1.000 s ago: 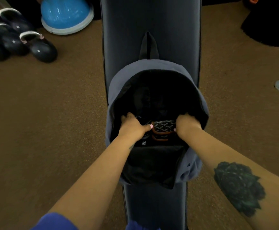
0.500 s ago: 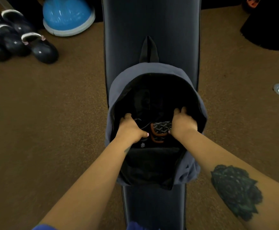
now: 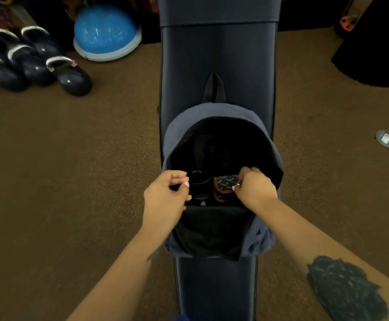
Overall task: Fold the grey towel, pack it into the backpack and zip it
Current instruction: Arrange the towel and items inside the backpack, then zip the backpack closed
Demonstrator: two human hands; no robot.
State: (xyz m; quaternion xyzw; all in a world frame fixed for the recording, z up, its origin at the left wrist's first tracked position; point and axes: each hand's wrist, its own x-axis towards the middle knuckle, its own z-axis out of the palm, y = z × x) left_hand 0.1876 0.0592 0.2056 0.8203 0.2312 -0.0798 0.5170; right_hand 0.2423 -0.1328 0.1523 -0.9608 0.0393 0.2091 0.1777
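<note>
Left hand [image 3: 165,195] pinches the near left edge of the open backpack [image 3: 221,117], fingers curled; right hand [image 3: 255,186] grips the right edge. Between them, a patterned pouch [image 3: 227,181] sits inside. Backpack lies on the counter [image 3: 216,54]; grey towel not discernible.

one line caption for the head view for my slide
Both hands at the mouth of an open grey backpack lying on a padded bench.

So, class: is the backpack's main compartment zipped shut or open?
Open. The backpack gapes, showing a dark interior and a patterned pouch.
</note>
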